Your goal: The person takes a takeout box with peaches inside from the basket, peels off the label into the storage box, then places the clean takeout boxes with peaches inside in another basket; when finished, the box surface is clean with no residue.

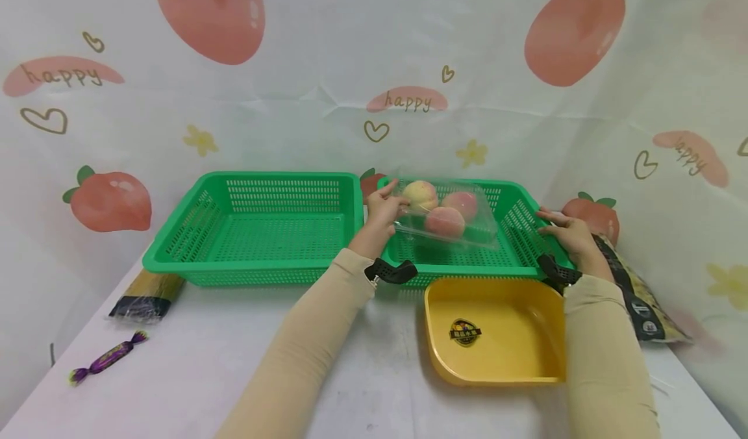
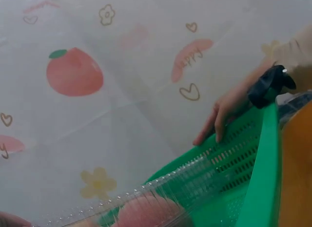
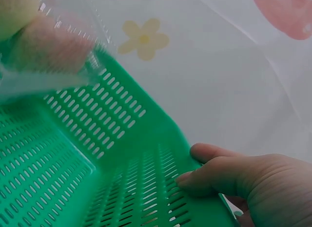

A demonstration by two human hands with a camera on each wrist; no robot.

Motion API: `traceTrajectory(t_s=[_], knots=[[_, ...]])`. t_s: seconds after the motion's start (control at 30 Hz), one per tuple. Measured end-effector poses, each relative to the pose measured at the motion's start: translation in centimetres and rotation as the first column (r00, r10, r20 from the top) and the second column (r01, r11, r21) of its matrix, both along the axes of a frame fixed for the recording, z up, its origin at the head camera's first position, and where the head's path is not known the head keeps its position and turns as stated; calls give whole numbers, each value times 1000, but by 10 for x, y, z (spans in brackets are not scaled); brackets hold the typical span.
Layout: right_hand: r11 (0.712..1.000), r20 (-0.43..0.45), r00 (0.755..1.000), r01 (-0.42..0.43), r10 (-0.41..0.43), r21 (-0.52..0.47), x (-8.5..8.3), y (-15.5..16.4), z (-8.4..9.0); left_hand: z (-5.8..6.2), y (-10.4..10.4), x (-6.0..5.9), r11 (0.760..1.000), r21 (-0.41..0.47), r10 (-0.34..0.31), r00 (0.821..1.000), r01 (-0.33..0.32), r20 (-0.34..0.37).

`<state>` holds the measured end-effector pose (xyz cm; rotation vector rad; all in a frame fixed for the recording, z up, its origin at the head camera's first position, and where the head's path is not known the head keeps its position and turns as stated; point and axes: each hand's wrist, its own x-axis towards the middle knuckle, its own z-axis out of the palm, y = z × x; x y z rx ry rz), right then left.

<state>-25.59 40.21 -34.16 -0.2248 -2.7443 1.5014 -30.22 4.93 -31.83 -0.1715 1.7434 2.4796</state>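
A clear plastic clamshell box (image 1: 467, 231) with three peaches (image 1: 445, 221) hangs tilted over the right green basket (image 1: 514, 267). My left hand (image 1: 393, 200) pinches the box by its left edge. My right hand (image 1: 558, 226) grips the basket's right rim, fingers over the top and reaching inside. The left wrist view shows the box (image 2: 146, 207) low in frame and the right hand (image 2: 217, 121) draped over the basket's rim (image 2: 265, 154). In the right wrist view the right hand (image 3: 204, 174) clasps the basket's wall (image 3: 122, 154), with the box (image 3: 46, 47) at the upper left.
An empty green basket (image 1: 175, 244) stands to the left, touching the right one. A yellow tray (image 1: 497, 361) lies in front of the right basket. A purple wrapped sweet (image 1: 108, 358) and a dark-ended packet (image 1: 146, 295) lie at the left. Another dark packet (image 1: 639, 296) lies at the right, by the backdrop.
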Motion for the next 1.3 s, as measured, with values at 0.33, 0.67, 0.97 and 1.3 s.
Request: traceTrajectory(t_s=[0.33,0.67,0.97,1.3], knots=[[1000,0,1000,2,-2,25,1,-1,2,-3,12,-3,999,-41,-2,999,1,-39],[998,9,1000,14,-14,54,-3,-2,-1,-15,30,-2,997,-79,19,1000,-19,2],[1000,-3,1000,8,-8,29,-3,-1,0,-20,31,-4,972,-229,-48,997,63,68],[999,4,1000,10,-10,46,1,-2,2,-25,28,-1,919,-325,-198,974,222,106]])
